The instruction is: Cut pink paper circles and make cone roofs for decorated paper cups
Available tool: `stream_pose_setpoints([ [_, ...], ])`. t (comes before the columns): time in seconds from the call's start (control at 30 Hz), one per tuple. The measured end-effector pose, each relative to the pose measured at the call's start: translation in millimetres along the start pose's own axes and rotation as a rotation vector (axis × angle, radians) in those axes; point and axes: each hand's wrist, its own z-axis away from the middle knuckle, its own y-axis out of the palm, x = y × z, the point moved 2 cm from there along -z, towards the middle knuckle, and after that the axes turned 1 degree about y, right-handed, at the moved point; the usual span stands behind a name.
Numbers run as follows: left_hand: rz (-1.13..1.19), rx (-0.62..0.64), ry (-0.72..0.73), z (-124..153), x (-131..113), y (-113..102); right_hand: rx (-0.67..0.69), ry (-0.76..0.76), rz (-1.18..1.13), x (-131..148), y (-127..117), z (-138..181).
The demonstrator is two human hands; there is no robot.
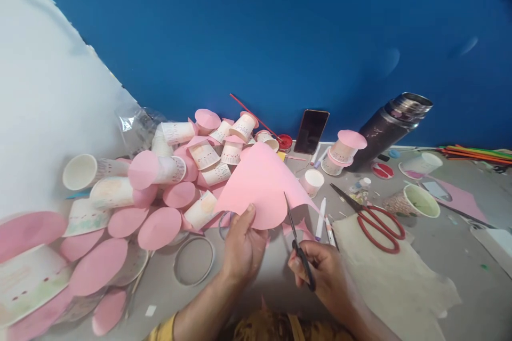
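My left hand [246, 242] grips a sheet of pink paper [258, 181] by its lower edge, thumb on top. The edge near me is cut to a rounded curve, and the far end rises to a point. In my right hand [320, 266] is a pair of black-handled scissors [295, 232], fingers wrapped round the handles. Its blades point away from me and lie at the right side of the curve, where a slit parts the rounded piece from the right flap. Pink paper scraps [300, 229] lie on the table just beyond the scissors.
Decorated paper cups [204, 154] with pink discs pile up at the left. Red-handled scissors [382, 226] rest by a beige cloth [394, 277] at the right. A dark flask [384, 130] and a phone [312, 130] lean at the blue wall. A tape ring [194, 261] lies left.
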Motion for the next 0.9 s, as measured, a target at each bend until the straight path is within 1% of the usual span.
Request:
stream_pose_setpoints([
  [0.27, -0.042, 0.052, -0.105, -1.4, -0.2, 0.2, 0.023, -0.028, 0.005, -9.4, -0.2, -0.9],
  [0.5, -0.076, 0.057, -0.120, 0.1, -0.8, -0.3, 0.010, -0.011, -0.021, -8.1, -1.4, -1.7],
  [0.67, -0.083, 0.096, -0.117, -0.5, -3.1, 1.7, 0.003, -0.008, 0.023, -6.9, -3.9, -0.7],
  [0.9, -0.089, 0.088, -0.124, -2.4, -5.3, 0.7, -0.003, -0.016, 0.040, -9.5, -7.7, 2.1],
])
